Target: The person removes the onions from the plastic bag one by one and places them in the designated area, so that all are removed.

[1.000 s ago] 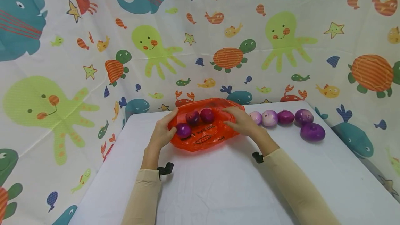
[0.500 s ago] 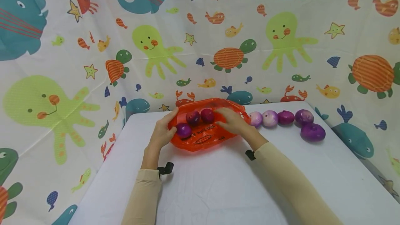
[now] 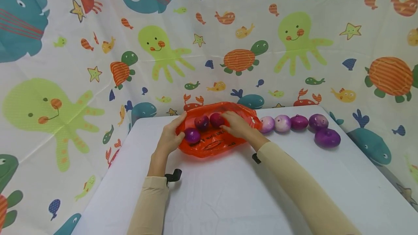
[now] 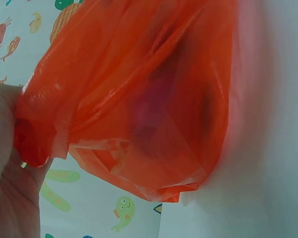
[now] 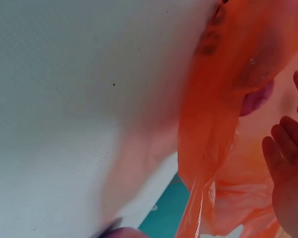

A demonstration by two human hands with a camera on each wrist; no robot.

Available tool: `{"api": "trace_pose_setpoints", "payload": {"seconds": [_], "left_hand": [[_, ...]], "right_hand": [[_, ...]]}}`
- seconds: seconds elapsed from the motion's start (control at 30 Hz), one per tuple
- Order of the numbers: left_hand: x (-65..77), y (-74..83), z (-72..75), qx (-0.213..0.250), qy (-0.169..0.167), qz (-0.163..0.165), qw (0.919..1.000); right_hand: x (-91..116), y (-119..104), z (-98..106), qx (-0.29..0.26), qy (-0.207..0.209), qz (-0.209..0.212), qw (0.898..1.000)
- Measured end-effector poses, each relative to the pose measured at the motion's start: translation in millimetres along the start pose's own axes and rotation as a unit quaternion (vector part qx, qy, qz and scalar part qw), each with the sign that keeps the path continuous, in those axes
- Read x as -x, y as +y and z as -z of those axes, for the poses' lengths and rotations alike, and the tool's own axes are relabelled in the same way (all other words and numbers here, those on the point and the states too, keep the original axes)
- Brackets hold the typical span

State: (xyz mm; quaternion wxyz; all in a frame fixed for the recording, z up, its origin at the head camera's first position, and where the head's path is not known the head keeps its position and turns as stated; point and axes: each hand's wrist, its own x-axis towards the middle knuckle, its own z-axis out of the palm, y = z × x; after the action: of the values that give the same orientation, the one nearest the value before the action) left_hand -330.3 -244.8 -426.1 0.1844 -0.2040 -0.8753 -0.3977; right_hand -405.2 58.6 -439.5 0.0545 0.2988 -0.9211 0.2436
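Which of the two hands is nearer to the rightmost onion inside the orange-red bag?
Right. The right hand is at the right side of that onion, contact unclear; the left hand grips the left edge of the bag, farther away.

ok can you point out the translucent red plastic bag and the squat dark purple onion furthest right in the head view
Translucent red plastic bag (image 3: 214, 138): head view, printed part.
Squat dark purple onion (image 3: 327, 138): head view, near side's middle.

Left hand (image 4: 20, 198) pinches red bag (image 4: 114, 104) near bench (image 4: 268, 188) edge; purple shape (image 4: 154, 109) dim through film; sea-print cloth (image 4: 23, 64) behind.
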Motion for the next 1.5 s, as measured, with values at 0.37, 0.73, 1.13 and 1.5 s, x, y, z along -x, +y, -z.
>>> {"api": "trace_pose_setpoints", "payload": {"seconds": [0.37, 0.73, 1.13, 1.5], "left_hand": [[-1.6, 2.0, 2.0, -0.002, -0.003, 0.001, 1.0], [-0.6, 0.0, 1.7, -0.001, 0.0, 0.002, 1.0], [0.2, -3.1, 0.9, 0.003, 0.0, 0.001, 1.0], [0.3, -2.8, 1.0, 0.004, -0.001, 0.004, 1.0]], "right_hand": [[-11.5, -4.0, -5.0, -0.006, -0.052, -0.056, 0.997], [-22.6, -5.0, -9.2, -0.005, -0.071, -0.067, 0.995], [-23.4, -5.1, -10.7, 0.01, -0.121, -0.068, 0.99], [-23.4, -7.7, -15.7, 0.023, -0.108, -0.047, 0.993]]}}
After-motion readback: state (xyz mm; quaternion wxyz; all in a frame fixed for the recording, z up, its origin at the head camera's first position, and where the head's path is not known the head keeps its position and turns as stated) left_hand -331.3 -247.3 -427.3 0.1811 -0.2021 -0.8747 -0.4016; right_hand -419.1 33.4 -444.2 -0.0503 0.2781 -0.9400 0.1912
